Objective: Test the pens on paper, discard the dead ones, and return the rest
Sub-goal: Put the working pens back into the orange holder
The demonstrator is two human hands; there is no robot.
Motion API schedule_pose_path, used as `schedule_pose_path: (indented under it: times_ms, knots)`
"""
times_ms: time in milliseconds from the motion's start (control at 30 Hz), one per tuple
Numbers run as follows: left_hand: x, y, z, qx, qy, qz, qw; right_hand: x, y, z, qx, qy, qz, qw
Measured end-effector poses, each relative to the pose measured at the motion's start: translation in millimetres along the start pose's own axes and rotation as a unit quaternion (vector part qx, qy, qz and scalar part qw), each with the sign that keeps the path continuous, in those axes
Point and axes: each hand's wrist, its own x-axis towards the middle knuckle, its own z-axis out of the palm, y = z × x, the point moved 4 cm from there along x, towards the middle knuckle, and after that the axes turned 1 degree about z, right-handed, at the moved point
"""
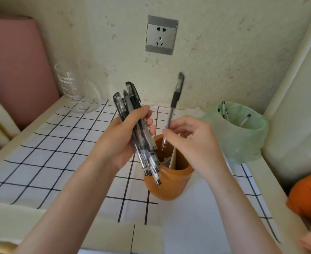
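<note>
My right hand (191, 136) pinches one light, stiff pen (171, 114) low on its slick barrel above the brown holder (169, 187). My left hand (125, 138) clasps the loose bundle of pens (138, 129) mid-barrel, apt to slide

Bundle of capped black and clear gel pens (138, 132) held tilted, caps up-left, tips down over the near-left rim of the brown pen cup (169, 186). Single capped pen (173, 109) near upright, tip inside the cup mouth. Cup stands mid-table on the grid cloth. Green-bagged bin (242, 136), far right, contains several pens (224, 110).
</note>
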Motion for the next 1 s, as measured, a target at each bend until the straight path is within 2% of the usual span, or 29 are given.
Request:
schedule_pose_path:
  times_ms: [67,167,333,433,567,667,867,1000]
  knots:
    - [0.7,-1.8,0.4,0.002,0.006,-0.006,1.000,-2.6,4.1,9.8,-0.077,-0.015,-0.003,0.997]
    - [0.2,-0.4,1.9,0.040,0.002,0.013,0.999,-3.8,5.8,14.3,-0.144,0.010,-0.024,0.989]
    - [1.0,1.0,-0.7,0.105,0.008,0.038,0.994,-4.7,11.7,19.6,-0.168,-0.004,-0.035,0.985]
    - [0.4,1.2,-1.8,0.123,0.012,0.043,0.991,-3.6,13.1,17.3,-0.142,0.004,-0.022,0.990]
    - [0.6,0.2,-6.3,0.115,0.041,0.045,0.991,-3.1,8.7,9.7,0.005,0.002,0.008,1.000]
    - [1.3,-1.3,-7.3,0.112,0.035,0.040,0.992,-3.8,9.1,9.6,0.018,0.007,0.031,0.999]
    - [1.6,-5.2,-4.4,0.118,0.022,0.033,0.992,-7.0,0.8,12.1,-0.160,-0.005,0.007,0.987]
    - [1.1,-7.2,-3.4,0.122,0.022,0.030,0.992,-2.9,2.0,22.8,-0.294,-0.019,-0.057,0.954]
